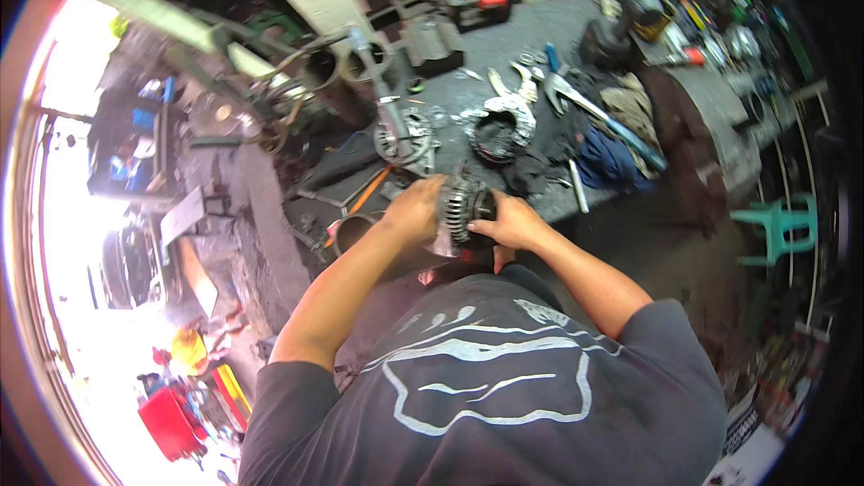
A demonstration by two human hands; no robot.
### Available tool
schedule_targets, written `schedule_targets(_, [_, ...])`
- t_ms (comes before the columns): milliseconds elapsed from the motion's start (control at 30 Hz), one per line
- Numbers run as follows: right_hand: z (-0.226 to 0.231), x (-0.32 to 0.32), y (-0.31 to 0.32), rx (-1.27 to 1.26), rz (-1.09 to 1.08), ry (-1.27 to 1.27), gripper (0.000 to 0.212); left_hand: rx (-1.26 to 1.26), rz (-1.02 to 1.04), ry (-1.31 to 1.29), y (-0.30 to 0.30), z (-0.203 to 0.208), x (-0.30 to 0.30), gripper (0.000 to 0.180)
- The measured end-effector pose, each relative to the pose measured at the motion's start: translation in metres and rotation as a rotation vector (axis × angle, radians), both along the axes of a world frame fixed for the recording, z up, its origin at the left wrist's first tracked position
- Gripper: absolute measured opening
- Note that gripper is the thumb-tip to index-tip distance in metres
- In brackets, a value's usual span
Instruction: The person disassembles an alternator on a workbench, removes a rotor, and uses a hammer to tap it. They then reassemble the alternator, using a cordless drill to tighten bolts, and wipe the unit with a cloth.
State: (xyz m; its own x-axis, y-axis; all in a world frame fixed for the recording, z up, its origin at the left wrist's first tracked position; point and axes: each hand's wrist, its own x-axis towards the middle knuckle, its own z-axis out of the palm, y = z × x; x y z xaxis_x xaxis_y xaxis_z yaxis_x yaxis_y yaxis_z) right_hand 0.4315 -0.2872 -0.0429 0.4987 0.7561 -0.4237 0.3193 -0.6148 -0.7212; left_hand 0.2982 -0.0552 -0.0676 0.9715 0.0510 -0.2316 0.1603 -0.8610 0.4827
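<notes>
The left hand (417, 210) and right hand (511, 221) grip with closed fingers a slotted metal part (458, 211) at near side of the bench (499, 40), and work seems halfway, since a round cover (417, 140) and dark ring-shaped piece (498, 137) lie separate farther away.

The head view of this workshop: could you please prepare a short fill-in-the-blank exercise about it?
1. The slotted metal part is held between the right hand and the ____.
2. The green stool stands near the ____ edge of the picture.
3. The thin stick beyond the slotted metal part, toward the picture's left, is ____ in colour.

Missing words: left hand; right; orange.
</notes>
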Motion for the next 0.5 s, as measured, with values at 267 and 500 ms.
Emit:
schedule_targets(267, [0.015, -0.011, 0.001, -0.1, -0.02, -0.131, 0.097, 0.032, 0.15, -0.082, -0.007, 0.042, -0.044, 0.088])
schedule_targets(500, [0.018, -0.027, -0.004, -0.187, -0.043, -0.251, 0.102, -0.231, 1.23, -0.67, 0.068, 0.039, -0.221, 0.035])
